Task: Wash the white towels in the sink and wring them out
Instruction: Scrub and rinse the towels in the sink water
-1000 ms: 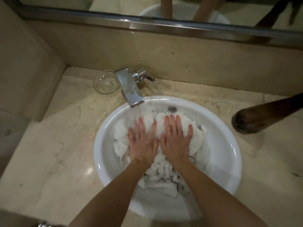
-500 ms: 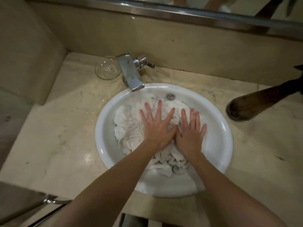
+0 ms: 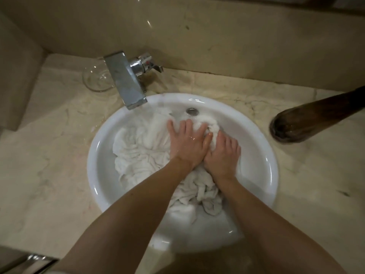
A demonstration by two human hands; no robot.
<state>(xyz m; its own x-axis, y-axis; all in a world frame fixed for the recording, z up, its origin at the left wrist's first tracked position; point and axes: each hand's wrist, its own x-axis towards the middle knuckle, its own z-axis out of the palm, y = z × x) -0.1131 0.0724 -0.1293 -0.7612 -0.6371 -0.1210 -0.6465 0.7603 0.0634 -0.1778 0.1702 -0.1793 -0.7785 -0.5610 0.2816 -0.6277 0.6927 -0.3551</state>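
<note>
Both hands are down in the white sink point(image 3: 102, 175), working the heap of white towels point(image 3: 142, 153) that fills most of the bowl. The left hand point(image 3: 187, 143) lies flat with its fingers spread, pressing the cloth towards the back wall just below the overflow hole point(image 3: 192, 111). The right hand point(image 3: 221, 155) sits beside it, thumbs nearly touching, and its fingers look curled into a bunched fold of towel near the back, gripping rather than pressing. The chrome tap point(image 3: 126, 82) hangs over the rim at the far left; I cannot tell whether water is running. A glass dish point(image 3: 94, 80) stands on the marble counter point(image 3: 49, 155) behind the tap, and a dark wooden leg point(image 3: 308, 119) rests on the counter to the right

To my eye this is the washing stage, wringing not yet begun. Done well, it wants the palms to push and roll the cloth against the basin, then pull buried folds from the near side up on top so every part gets kneaded, keeping the heap low so nothing slops onto the counter
</note>
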